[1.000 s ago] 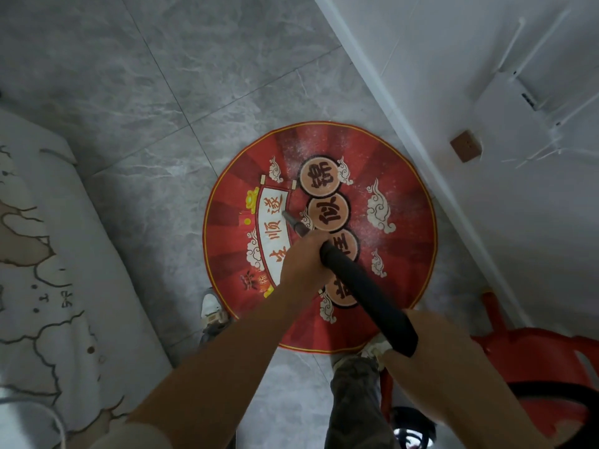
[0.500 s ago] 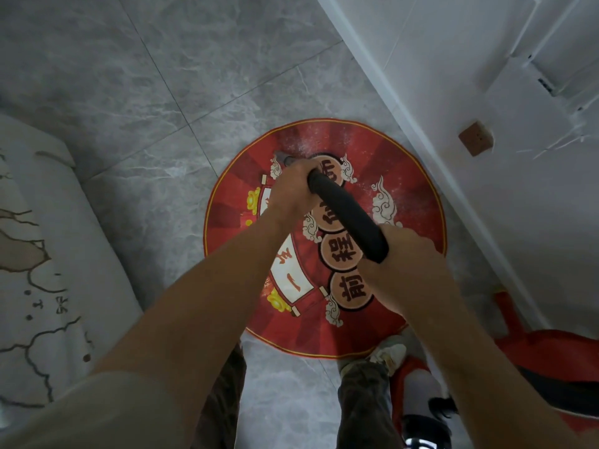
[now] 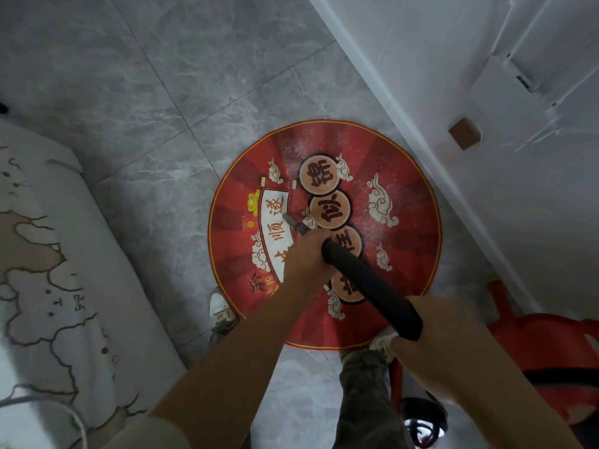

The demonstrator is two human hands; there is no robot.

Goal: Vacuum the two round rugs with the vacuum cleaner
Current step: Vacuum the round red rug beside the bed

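Head view, looking straight down: at the far left lies a white cover with a brown map-like pattern point(image 3: 48, 270), its edge running beside the grey marbled tile floor point(image 3: 155, 102). A white shoe point(image 3: 219, 307) stands on the tiles, touching the left edge of the round red rug point(image 3: 411, 260). This rug, printed with a white banner, cream clouds and tan discs bearing dark characters, lies flat on the floor close to the white wall point(image 3: 421, 59). Pale specks are scattered over its upper and right parts.

The left hand point(image 3: 304, 264) reaches out over the middle of the rug, its fingers wrapped round the front of the long black vacuum tube point(image 3: 366, 280). Just ahead of that hand, the grey nozzle tip point(image 3: 293, 223) points up and left and meets the white banner on the rug. The tube slants back down to the right, above the tan discs. The right hand point(image 3: 437, 319) grips its rear end, over the rug's lower right edge. The two hands are apart, one at each end of the tube.

A second white shoe point(image 3: 382, 340) sits at the rug's lower rim below the right hand. A small brown block point(image 3: 464, 132) is fixed on the wall. At the far right stands a red plastic object point(image 3: 544, 351); what it is cannot be told.
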